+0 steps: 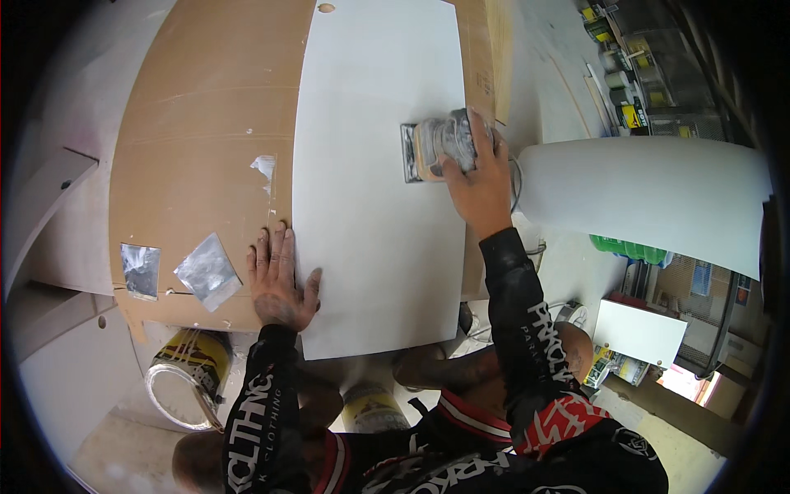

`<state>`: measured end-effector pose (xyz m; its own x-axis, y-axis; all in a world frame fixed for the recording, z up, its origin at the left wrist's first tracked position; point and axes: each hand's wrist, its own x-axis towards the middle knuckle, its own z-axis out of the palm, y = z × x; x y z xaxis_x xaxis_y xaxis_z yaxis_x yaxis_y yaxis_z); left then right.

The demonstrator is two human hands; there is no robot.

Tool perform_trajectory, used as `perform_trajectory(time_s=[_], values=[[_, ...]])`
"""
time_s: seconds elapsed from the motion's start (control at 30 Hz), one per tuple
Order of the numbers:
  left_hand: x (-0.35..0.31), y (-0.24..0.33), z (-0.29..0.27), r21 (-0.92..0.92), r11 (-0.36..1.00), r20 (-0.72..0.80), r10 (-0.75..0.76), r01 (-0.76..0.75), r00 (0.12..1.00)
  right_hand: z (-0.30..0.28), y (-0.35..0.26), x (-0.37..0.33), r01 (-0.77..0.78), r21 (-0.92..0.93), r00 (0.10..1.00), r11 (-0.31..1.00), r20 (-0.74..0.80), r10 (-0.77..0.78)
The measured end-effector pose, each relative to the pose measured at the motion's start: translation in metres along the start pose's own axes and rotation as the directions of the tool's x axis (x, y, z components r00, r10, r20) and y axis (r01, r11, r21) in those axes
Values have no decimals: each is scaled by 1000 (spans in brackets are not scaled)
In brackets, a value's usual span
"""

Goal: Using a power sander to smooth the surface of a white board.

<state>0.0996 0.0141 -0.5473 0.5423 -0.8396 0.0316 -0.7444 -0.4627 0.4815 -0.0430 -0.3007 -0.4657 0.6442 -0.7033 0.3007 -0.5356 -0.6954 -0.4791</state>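
A long white panel (378,255) lies on brown cardboard (202,107). My right hand (484,183) wraps over the top of a dusty electric sander (440,148), whose flat square pad rests on the panel near its right edge. A cord loops away from the sander on the right. My left hand (282,280) lies flat with fingers spread, mostly on the cardboard, its thumb reaching over the panel's left edge. Left of this hand, two grey sheets that look like sandpaper, one square (207,272) and one smaller (141,271), lie on the cardboard.
Below the cardboard at left stands an open paint can (185,379); another can (374,410) is between my legs. A white curved panel (642,198) is at the right, with shelved cans (632,115) beyond. White boards (78,362) stand at the left.
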Motion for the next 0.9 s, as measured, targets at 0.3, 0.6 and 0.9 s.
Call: perform_trajectory(time_s=[0.3, 0.6, 0.9], values=[[0, 1, 3, -30, 999, 32, -16, 17, 999, 36, 30, 126, -87, -77, 996, 993, -2, 87], [-3, -5, -8, -17, 996, 124, -80, 83, 989, 87, 57, 296, 157, -462, 968, 873, 247, -43], [4, 5, 2, -90, 994, 75, -53, 59, 996, 106, 118, 418, -179, -418, 979, 891, -165, 119]])
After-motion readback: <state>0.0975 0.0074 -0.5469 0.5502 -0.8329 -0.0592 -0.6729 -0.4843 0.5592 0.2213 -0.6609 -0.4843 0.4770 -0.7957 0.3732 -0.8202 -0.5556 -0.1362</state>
